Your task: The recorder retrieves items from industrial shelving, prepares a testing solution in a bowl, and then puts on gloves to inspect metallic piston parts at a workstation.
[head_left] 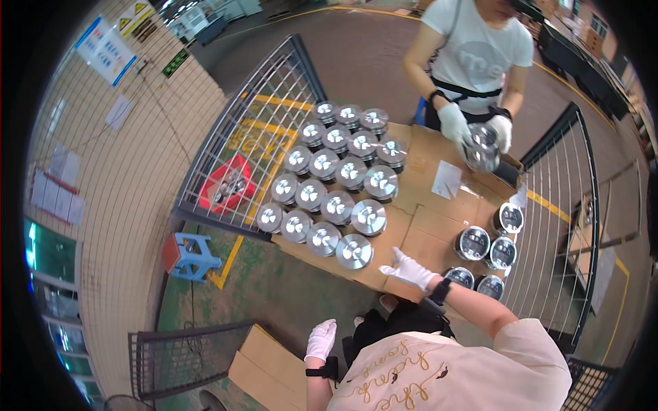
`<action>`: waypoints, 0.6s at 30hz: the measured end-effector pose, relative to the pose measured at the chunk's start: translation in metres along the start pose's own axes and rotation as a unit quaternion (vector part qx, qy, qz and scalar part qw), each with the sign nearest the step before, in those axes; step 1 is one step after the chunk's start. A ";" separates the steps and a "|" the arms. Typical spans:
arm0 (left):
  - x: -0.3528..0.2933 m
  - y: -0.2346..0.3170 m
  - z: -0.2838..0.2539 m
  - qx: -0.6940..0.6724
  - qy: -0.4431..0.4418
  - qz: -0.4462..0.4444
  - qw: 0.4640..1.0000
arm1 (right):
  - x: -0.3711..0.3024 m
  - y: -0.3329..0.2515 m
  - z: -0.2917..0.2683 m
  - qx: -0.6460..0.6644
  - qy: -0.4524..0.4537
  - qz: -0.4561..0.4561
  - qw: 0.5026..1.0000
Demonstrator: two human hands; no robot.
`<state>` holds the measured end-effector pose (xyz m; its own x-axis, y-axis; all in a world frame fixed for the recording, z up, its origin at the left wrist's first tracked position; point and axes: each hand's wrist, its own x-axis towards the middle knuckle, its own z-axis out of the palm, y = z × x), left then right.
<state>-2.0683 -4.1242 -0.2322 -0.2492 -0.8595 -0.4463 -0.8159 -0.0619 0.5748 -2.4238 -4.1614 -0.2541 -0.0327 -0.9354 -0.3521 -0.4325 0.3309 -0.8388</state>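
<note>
My right hand (409,270), in a white glove, reaches over the near edge of the cardboard (411,236) with thumb and fingers apart and nothing in it. Nearest to it on the left is a shiny round metal piston (354,251), at the near corner of several rows of such pistons; the two do not touch. My left hand (321,339), also gloved, hangs low in front of the cardboard, away from the pistons. Its fingers are curled together, and no object shows in them.
Across the cardboard a co-worker in white gloves holds a piston (482,147) by an open box (502,175). Several darker-topped pistons (473,243) stand at right. Wire mesh panels (250,137) flank both sides. A red bin (228,183) and blue stool (192,257) stand left.
</note>
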 end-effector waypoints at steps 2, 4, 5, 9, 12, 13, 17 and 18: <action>-0.011 -0.009 -0.001 -0.013 0.021 -0.020 1.000 | 0.025 -0.015 0.028 0.153 -0.089 0.197 0.964; -0.029 -0.023 -0.001 -0.028 0.043 -0.046 0.998 | 0.037 -0.037 0.038 0.269 -0.137 0.231 0.925; -0.035 -0.026 -0.001 -0.027 0.060 -0.042 0.997 | 0.055 -0.023 0.047 0.365 -0.161 0.262 0.879; -0.069 -0.049 0.007 -0.017 0.099 -0.066 0.993 | 0.100 0.004 0.080 0.485 -0.147 0.277 0.816; -0.093 -0.054 0.016 -0.052 0.120 -0.104 0.986 | 0.109 0.006 0.076 0.212 -0.222 0.133 0.943; -0.099 -0.055 0.019 -0.056 0.124 -0.112 0.984 | 0.107 0.000 0.073 -0.090 -0.242 -0.041 0.965; -0.105 -0.055 0.027 -0.065 0.148 -0.120 0.980 | 0.107 -0.004 0.092 0.558 -0.081 0.325 0.759; -0.104 -0.055 0.026 -0.071 0.155 -0.118 0.978 | 0.104 0.000 0.094 0.555 -0.084 0.324 0.762</action>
<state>-2.0112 -4.0186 -0.2349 0.1256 -0.9242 -0.3606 -0.7451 -0.3279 0.5808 -2.3421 -4.2467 -0.3294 0.2409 -0.5334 -0.8108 0.6567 0.7048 -0.2685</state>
